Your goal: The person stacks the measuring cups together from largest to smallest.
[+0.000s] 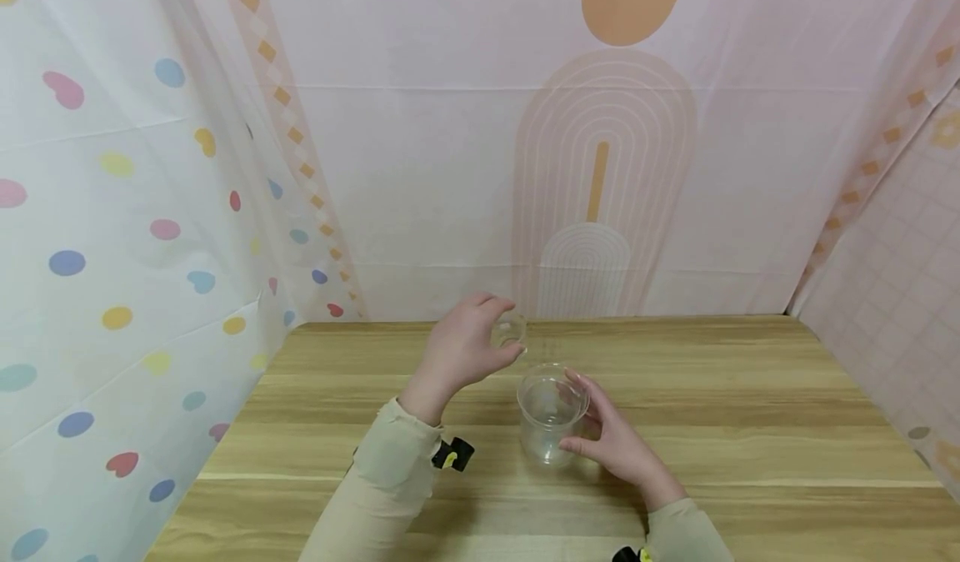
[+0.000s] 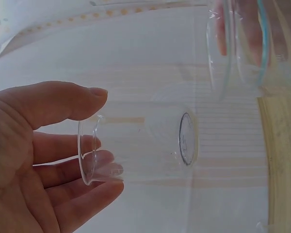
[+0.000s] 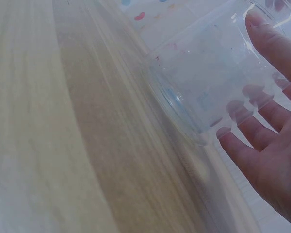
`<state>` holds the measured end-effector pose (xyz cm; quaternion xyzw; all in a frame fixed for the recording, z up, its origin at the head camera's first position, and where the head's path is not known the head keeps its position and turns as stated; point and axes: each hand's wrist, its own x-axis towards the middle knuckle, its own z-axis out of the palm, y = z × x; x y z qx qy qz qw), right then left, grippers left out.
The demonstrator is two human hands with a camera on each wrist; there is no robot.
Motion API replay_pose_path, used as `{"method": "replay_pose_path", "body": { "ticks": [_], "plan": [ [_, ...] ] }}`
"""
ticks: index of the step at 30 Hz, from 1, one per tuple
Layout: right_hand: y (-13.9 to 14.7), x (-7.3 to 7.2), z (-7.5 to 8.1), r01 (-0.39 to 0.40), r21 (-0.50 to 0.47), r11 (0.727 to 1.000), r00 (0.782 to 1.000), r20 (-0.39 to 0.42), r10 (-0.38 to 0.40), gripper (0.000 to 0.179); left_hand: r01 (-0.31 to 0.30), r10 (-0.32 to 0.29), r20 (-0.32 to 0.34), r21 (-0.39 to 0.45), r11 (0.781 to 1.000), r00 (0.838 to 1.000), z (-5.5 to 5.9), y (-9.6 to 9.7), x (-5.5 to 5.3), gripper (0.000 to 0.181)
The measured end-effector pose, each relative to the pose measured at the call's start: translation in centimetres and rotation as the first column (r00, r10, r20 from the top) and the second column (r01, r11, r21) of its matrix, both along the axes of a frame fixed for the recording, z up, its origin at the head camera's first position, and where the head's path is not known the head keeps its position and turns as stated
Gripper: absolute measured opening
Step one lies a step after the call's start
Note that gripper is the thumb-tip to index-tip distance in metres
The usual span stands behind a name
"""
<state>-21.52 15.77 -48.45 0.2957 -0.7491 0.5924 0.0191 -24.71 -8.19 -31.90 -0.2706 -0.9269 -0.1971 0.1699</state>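
A small clear plastic cup [image 1: 510, 333] is in my left hand [image 1: 463, 347], just above the table's back part. The left wrist view shows thumb and fingers around the rim of this small cup [image 2: 145, 145], with its round base pointing away from the palm. My right hand [image 1: 621, 444] grips a larger clear plastic cup [image 1: 546, 429] from the right side, thumb in front and fingers behind. This larger cup stands upright, mouth up, slightly nearer to me than the small one. In the right wrist view the fingertips show through the wall of the large cup [image 3: 199, 73].
The wood-grain table [image 1: 750, 412] spans the space below both hands. A pale pink patterned cloth [image 1: 420, 170] hangs behind its back edge. To the left hangs a white cloth [image 1: 135, 278] with coloured spots, and another patterned cloth [image 1: 900, 295] is on the right.
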Motion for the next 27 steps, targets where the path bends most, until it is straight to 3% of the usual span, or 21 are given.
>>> {"method": "replay_pose_path", "body": {
  "ticks": [7, 13, 20, 27],
  "plan": [
    [0.1, 0.0, -0.2, 0.011, 0.004, 1.000, 1.000, -0.008, -0.011, 0.090, 0.020, -0.020, -0.017, 0.003, 1.000, 1.000, 0.7, 0.2, 0.6, 0.054],
    [0.1, 0.1, -0.1, 0.008, -0.005, 1.000, 1.000, 0.004, -0.008, 0.091, 0.075, -0.075, -0.003, 0.022, 0.997, 0.997, 1.3, 0.7, 1.3, 0.054],
    [0.2, 0.1, 0.1, -0.001, -0.003, 1.000, 1.000, 0.008, 0.001, 0.092, 0.144, -0.144, 0.004, 0.016, 0.989, 0.990, 1.1, 1.2, 1.5, 0.053],
    [0.2, 0.1, 0.0, 0.007, 0.009, 1.000, 1.000, 0.009, -0.007, 0.090, 0.183, -0.183, 0.061, -0.003, 0.983, 0.981, 0.9, 1.9, 1.8, 0.053]
  ]
}}
